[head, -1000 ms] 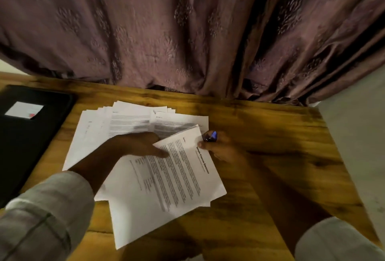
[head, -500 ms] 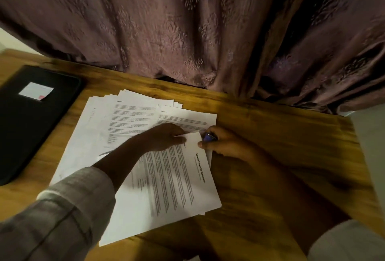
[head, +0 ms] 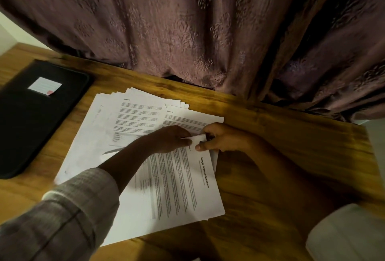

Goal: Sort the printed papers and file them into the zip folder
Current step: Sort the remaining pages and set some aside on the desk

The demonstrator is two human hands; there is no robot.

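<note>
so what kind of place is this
Probably a home desk or study corner: a wooden table set against a patterned curtain, with printed papers and a black zip folder on it.

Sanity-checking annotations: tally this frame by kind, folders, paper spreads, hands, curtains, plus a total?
zip folder: 1
paper spread: 1, sheets overlap, uncountable
hands: 2, left hand, right hand
curtain: 1
total: 5

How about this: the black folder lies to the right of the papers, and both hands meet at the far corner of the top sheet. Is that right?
Not quite. The head view shows the black folder to the left of the papers, not the right. The rest holds: the left hand and the right hand meet at the far corner of the top sheet.
</note>
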